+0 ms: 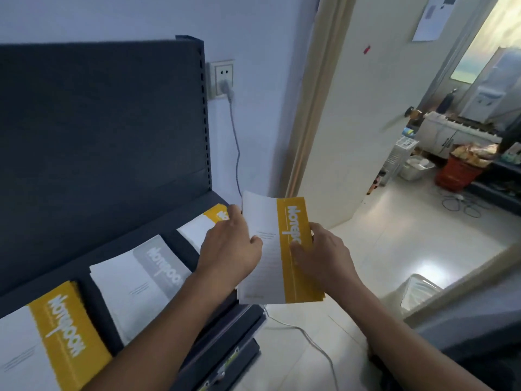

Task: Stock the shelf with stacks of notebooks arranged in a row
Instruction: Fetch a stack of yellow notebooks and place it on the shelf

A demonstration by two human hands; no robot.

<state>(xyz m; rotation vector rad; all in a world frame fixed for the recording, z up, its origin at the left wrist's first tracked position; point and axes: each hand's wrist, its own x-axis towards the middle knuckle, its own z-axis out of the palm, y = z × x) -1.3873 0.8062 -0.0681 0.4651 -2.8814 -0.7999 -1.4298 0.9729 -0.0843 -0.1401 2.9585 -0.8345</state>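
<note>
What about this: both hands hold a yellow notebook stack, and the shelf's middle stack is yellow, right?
In the head view the middle stack on the shelf is grey, not yellow. The left hand and right hand hold a yellow notebook stack.

Three notebook stacks (pixel 141 280) lie in a row on the shelf (pixel 180 238).

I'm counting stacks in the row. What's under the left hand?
A third notebook stack, yellow-banded, lies on the shelf beneath the left hand, which grips the held notebooks. The hand and forearm cover the stack's near part.
</note>
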